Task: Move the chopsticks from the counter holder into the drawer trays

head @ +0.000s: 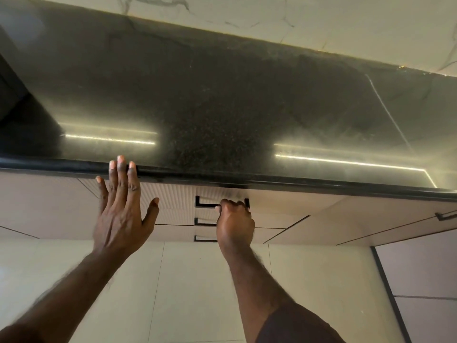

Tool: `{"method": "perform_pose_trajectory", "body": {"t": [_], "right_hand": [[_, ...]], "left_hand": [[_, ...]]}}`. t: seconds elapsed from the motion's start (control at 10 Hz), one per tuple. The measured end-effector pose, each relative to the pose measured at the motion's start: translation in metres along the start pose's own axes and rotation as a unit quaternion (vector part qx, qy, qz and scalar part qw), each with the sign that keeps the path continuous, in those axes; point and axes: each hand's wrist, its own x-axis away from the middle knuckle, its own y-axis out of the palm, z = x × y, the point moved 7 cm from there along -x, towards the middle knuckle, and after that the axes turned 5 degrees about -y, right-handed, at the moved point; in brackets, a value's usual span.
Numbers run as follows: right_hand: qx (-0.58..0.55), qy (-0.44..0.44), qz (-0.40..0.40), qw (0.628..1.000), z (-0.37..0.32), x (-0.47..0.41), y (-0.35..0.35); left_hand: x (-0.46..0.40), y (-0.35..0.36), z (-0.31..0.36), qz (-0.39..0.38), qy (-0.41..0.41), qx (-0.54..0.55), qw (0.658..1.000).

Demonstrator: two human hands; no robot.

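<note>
The dark polished counter (222, 107) fills the upper half of the view, bare across all that shows; neither the chopsticks nor their holder are visible, so their place cannot be told. Below the counter's front edge, toward 6 o'clock, runs a bank of pale drawers, the top drawer (178, 201) ribbed and shut. Its black bar handle (206, 205) sits above two similar handles. The left hand (121, 214), at 9 o'clock of the handle, is spread wide and holds nothing, its fingertips (121, 160) overlapping the counter's edge. The right hand (235, 219) is curled closed around the top handle's right end. The step in hand appears to be opening the drawer; the next move likely calls for a straight pull toward the person, to expose the trays.
</note>
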Motion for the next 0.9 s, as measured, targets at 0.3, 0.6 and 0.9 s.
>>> {"method": "perform_pose_trajectory", "body": {"t": [0.3,0.6,0.9], "right_hand": [[-0.022,-0.015,-0.022,0.999,0.003,-0.007,0.005],[-0.006,-0.052,0.023,0.998,-0.005,0.002,-0.037],[-0.043,-0.175,0.148,0.972,-0.029,0.014,-0.155]], "left_hand": [[-0.005,-0.003,0.007,0.001,-0.019,-0.004,1.0],[0.002,-0.012,0.046,-0.039,0.034,-0.023,0.998],[-0.023,-0.074,0.102,-0.032,0.059,0.04,0.997]]}}
